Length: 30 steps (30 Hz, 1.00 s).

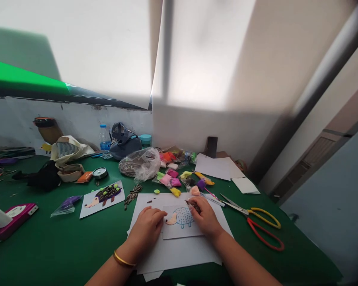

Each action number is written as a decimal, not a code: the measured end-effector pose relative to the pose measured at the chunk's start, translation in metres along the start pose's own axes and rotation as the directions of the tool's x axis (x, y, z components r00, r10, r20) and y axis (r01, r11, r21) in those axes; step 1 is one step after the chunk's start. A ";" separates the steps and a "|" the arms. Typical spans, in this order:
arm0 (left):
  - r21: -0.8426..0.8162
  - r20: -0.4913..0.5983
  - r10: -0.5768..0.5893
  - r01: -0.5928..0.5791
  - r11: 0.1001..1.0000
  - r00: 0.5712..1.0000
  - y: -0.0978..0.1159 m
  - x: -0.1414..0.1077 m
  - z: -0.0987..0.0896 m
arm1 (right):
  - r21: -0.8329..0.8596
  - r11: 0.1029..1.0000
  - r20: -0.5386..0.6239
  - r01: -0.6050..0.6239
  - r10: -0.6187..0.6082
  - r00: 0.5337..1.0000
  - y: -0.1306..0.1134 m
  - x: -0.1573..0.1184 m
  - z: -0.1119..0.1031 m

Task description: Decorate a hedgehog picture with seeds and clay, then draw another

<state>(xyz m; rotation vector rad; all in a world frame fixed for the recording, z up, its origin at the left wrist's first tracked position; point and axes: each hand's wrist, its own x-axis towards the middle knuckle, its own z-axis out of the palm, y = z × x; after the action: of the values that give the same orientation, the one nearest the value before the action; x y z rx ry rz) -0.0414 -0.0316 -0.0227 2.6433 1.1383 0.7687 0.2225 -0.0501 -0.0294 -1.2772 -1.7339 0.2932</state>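
Observation:
A small white card (179,234) with a blue-outlined hedgehog drawing (184,215) lies on larger white sheets (181,254). The drawing's face is covered in peach clay. My left hand (147,226) rests flat at the card's left edge, fingers loosely extended, with nothing seen in it. Over the drawing's right side, my right hand (207,218) is closed on small dark brown pieces that look like sunflower seeds (193,205). A pile of similar seeds (133,196) lies left of the sheets, and a couple of loose seeds (149,201) are on the paper. The right fingers hide part of the drawing.
Large scissors (247,212) lie at the right. Clay packets (170,178) and a clear bag (141,165) sit behind the sheets. A hedgehog card with dark spines (103,198) lies left, near a purple clay packet (66,204). Further back stands a water bottle (104,141).

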 end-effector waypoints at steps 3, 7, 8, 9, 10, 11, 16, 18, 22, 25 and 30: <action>0.007 0.033 0.020 -0.020 1.000 0.999 0.002 -0.001 -0.001 | -0.003 1.000 0.004 0.010 -0.010 1.000 0.000 0.000 0.000; 0.023 0.023 0.038 -0.039 0.999 0.999 0.006 -0.002 -0.004 | -0.004 1.000 0.001 0.020 -0.020 1.000 -0.001 0.000 0.000; 0.022 0.022 0.037 -0.037 0.999 0.999 0.006 -0.002 -0.004 | -0.003 1.000 -0.002 0.020 -0.020 1.000 -0.001 0.000 0.000; 0.020 0.027 0.035 -0.035 0.999 0.999 0.006 -0.001 -0.004 | -0.003 1.000 -0.002 0.020 -0.020 1.000 -0.002 0.000 0.000; 0.017 0.034 0.031 -0.032 0.999 0.999 0.006 -0.001 -0.004 | -0.002 1.000 -0.001 0.019 -0.019 1.000 -0.002 0.000 0.000; 0.013 0.040 0.025 -0.025 1.000 0.999 0.005 -0.001 -0.003 | -0.002 1.000 0.001 0.017 -0.017 1.000 -0.002 0.000 -0.001; 0.012 0.014 -0.008 0.007 1.000 1.000 0.003 -0.003 0.000 | -0.005 1.000 -0.002 0.011 -0.011 1.000 -0.002 0.000 -0.001; 0.020 0.014 -0.001 0.001 1.000 1.000 0.004 -0.003 0.000 | -0.007 1.000 -0.012 0.008 -0.008 1.000 -0.001 0.000 0.000; 0.039 0.059 0.003 -0.005 0.999 0.998 0.010 -0.001 -0.005 | -0.016 1.000 -0.014 -0.014 0.013 1.000 0.000 0.000 0.000; 0.040 0.080 -0.005 0.001 0.999 0.997 0.013 0.000 -0.009 | -0.023 0.999 -0.003 -0.045 0.045 0.999 0.001 -0.001 0.001; 0.032 0.064 -0.024 0.022 0.999 0.998 0.012 0.000 -0.008 | -0.028 0.997 0.011 -0.067 0.068 0.998 0.002 0.000 0.001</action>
<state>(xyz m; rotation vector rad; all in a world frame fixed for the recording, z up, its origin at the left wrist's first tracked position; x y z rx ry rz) -0.0374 -0.0401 -0.0120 2.6549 1.1718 0.6616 0.2230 -0.0492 -0.0318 -1.3583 -1.7121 0.3177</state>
